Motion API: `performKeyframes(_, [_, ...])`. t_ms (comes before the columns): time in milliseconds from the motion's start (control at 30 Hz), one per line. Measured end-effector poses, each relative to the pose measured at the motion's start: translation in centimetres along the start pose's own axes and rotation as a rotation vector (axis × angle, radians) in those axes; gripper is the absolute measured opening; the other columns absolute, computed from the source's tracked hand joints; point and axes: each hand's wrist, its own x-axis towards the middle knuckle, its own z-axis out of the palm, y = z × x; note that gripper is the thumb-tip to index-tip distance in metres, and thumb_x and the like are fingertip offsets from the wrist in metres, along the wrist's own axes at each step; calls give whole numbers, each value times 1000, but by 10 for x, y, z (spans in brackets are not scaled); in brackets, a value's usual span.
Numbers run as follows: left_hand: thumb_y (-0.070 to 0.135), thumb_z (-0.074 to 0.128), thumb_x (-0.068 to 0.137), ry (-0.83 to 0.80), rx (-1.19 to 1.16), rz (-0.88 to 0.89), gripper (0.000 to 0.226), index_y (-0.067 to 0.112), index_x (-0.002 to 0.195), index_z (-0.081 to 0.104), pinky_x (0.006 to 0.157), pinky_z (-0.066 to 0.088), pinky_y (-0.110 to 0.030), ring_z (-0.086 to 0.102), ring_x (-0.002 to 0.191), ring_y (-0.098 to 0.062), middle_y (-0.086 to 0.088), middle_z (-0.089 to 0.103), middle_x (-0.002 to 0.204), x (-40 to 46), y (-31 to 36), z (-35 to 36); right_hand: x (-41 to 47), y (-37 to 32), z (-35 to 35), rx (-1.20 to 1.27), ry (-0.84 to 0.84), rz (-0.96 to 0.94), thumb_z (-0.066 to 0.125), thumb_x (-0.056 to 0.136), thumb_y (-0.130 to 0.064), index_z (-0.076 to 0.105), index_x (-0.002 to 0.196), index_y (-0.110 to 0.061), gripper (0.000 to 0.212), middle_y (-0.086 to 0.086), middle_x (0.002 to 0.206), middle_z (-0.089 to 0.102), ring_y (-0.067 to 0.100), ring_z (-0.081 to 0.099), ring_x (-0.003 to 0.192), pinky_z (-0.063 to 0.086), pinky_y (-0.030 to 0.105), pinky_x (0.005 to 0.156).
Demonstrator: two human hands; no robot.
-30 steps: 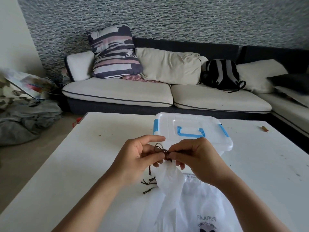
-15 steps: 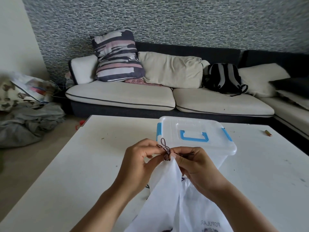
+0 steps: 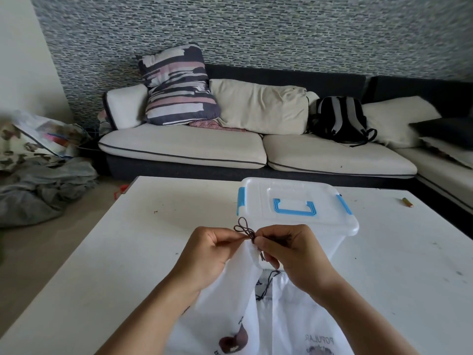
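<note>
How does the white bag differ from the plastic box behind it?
The white bag is soft, held up by the left hand and right hand; the plastic box is rigid, standing on the table. The bag has a dark cord; the box, a blue handle. Both are white.

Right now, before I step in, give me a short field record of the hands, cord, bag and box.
left hand: pinches the thin dark cord at the bag's gathered mouth
right hand: pinches the same cord from the other side
cord: loops stand above the fingers
white fabric drawstring bag: mouth lifted, body on the white table
clear plastic box with blue handle and latches: lid on, behind the hands
</note>
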Motion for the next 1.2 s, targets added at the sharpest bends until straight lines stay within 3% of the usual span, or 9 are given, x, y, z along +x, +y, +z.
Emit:
performKeyframes(167, [8,72,87,104,-76,8,11,14,87,81,77,54,-22,70,81,-13,-4,78,86,0,1,8,-3,-5,5,-275,164,-89,69,90,-6,77,73,-15,20,-12,52,58,6,52,48,37,11,54])
performKeyframes(267, [11,69,89,52,-259,-66,11,12,88,80,81,50,-23,69,84,-11,-6,78,91,-2,7,12,-2,-6,5,-298,198,-96,69,90,-7,77,74,-15,19,-15,52,58,6,55,49,37,10,53])
performKeyframes(433, [11,63,93,-63,-425,-264,22,13,78,80,81,43,-27,60,74,-12,-2,70,82,-5,10,14,-1,-5,5,-303,180,-103,68,91,-13,75,75,-11,18,11,66,66,20,51,55,44,32,55])
performKeyframes(500, [18,62,95,-128,-360,-233,25,15,77,79,80,41,-29,57,75,-14,-1,66,79,-6,10,10,-3,-6,5,-281,166,-84,68,91,-12,77,75,-15,18,7,64,66,9,45,51,41,25,53])
performKeyframes(567, [24,63,95,-185,-201,-161,21,13,89,79,88,46,-35,64,90,-22,-4,75,94,-6,8,8,-4,-7,5,-302,158,-76,69,90,-9,77,74,-18,20,-3,62,66,5,49,51,39,16,53])
performKeyframes(633, [21,67,92,-140,-116,-115,15,10,95,78,92,50,-38,67,96,-24,-10,76,103,-5,6,7,-4,-7,4,-313,141,-73,69,90,-7,75,72,-23,25,-13,61,65,4,53,53,39,11,54])
performKeyframes(700, [14,72,88,-64,-114,-92,10,8,93,78,82,55,-32,69,87,-18,-11,77,97,-4,3,7,-4,-7,3,-293,123,-61,68,90,-5,72,70,-27,30,-17,58,62,4,54,53,39,10,55])
performKeyframes(933, [-2,71,84,88,-316,-123,23,8,105,75,68,58,-22,74,78,-16,-15,77,92,-2,5,6,-8,-5,3,-141,131,-25,65,92,-4,73,71,-15,25,-8,52,56,5,48,50,40,15,55])
performKeyframes(1200, [-4,83,71,187,-173,-3,36,12,102,74,82,58,-27,76,83,-18,-6,79,85,-12,8,18,-6,2,11,-156,161,6,67,92,-5,73,71,-18,25,-11,50,55,5,48,48,37,13,54])
